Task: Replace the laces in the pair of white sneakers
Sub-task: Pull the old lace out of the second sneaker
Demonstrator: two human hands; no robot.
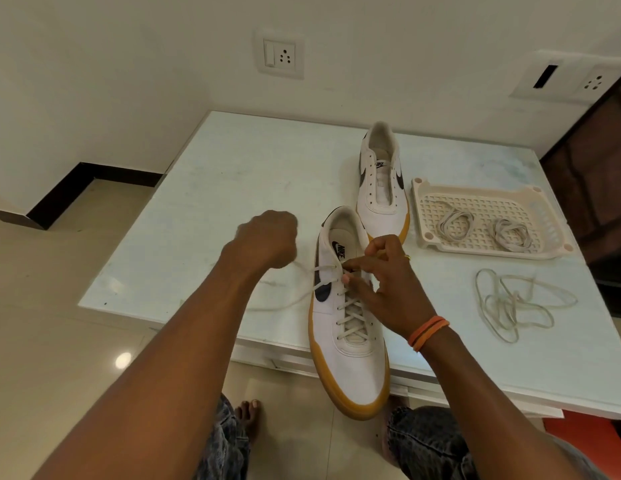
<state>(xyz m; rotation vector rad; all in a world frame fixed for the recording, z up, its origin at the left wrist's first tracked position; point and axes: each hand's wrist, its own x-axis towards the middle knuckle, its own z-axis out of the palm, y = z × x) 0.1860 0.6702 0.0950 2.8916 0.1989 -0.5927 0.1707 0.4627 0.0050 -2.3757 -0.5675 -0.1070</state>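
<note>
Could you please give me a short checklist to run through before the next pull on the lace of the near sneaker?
1. Left hand is closed on the lace end: ok, fist shut, lace running to it.
2. Right hand steadies the near sneaker at the top eyelets: ok.
3. Lower eyelets already laced: ok.
4. Sneaker fully supported on the table: not ok, its toe overhangs the edge.
5. Far sneaker laced: not ok, no lace in its eyelets.
6. Which laces are the new ones, tray or the loose lace: cannot tell.
</note>
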